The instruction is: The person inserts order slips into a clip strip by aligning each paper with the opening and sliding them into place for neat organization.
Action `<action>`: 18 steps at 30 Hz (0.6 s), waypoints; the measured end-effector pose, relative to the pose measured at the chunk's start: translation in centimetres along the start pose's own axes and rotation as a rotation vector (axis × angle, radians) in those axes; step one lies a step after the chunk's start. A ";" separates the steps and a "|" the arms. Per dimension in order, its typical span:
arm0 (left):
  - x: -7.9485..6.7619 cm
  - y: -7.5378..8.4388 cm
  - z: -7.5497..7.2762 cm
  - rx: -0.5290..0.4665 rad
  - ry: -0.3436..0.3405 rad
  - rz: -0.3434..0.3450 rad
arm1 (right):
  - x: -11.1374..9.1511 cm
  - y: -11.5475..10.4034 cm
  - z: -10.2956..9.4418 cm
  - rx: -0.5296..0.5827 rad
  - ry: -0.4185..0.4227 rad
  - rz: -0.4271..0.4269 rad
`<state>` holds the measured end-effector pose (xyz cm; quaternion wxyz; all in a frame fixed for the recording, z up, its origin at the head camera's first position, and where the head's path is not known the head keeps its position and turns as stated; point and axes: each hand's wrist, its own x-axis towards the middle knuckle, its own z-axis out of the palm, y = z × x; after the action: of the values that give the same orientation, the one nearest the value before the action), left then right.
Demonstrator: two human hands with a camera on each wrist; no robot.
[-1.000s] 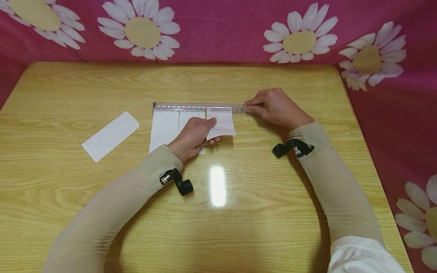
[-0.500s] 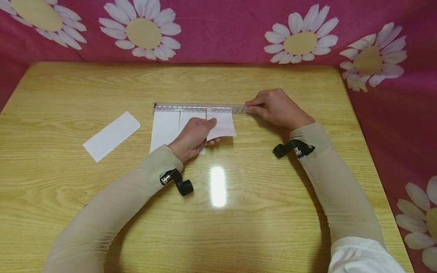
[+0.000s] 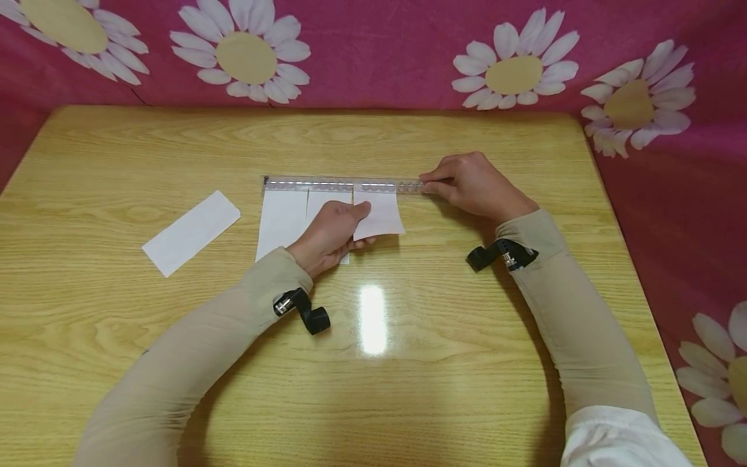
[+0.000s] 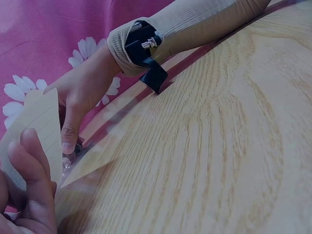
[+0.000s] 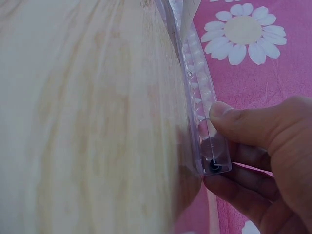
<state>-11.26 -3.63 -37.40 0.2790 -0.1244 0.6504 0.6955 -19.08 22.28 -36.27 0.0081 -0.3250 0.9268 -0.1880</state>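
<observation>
A long, narrow clear plastic strip lies crosswise near the back of the table. White paper pieces hang from its near edge: one piece at the left, another in the middle, partly behind my left hand. That left hand pinches the rightmost paper piece, thumb on top and fingers beneath; this paper curls up from the table. Its underside shows faint lines in the left wrist view. With thumb and fingers, my right hand holds the strip's right end, where a dark round spot shows.
A loose white paper strip lies slantwise at the left on the wooden table. Behind the table and at its right side hangs a pink cloth with large daisies. Each wrist carries a black camera mount.
</observation>
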 end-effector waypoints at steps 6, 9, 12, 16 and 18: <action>-0.1 0.0 -0.1 -0.003 -0.007 0.017 | 0.0 0.0 0.0 0.004 -0.004 0.007; -0.2 0.0 -0.1 -0.015 -0.012 0.026 | 0.0 0.0 0.0 0.002 -0.002 0.000; -0.2 0.0 -0.1 -0.022 -0.008 0.025 | 0.0 0.0 0.0 0.002 -0.001 -0.001; -0.3 0.0 -0.1 -0.010 0.000 0.016 | 0.0 0.0 0.1 0.003 0.000 0.001; -0.3 0.0 -0.1 -0.008 -0.003 0.011 | 0.0 0.0 0.1 0.003 0.001 -0.001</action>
<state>-11.03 -3.81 -37.21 0.2758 -0.1210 0.6479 0.6996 -19.11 22.26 -36.34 0.0079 -0.3255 0.9263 -0.1895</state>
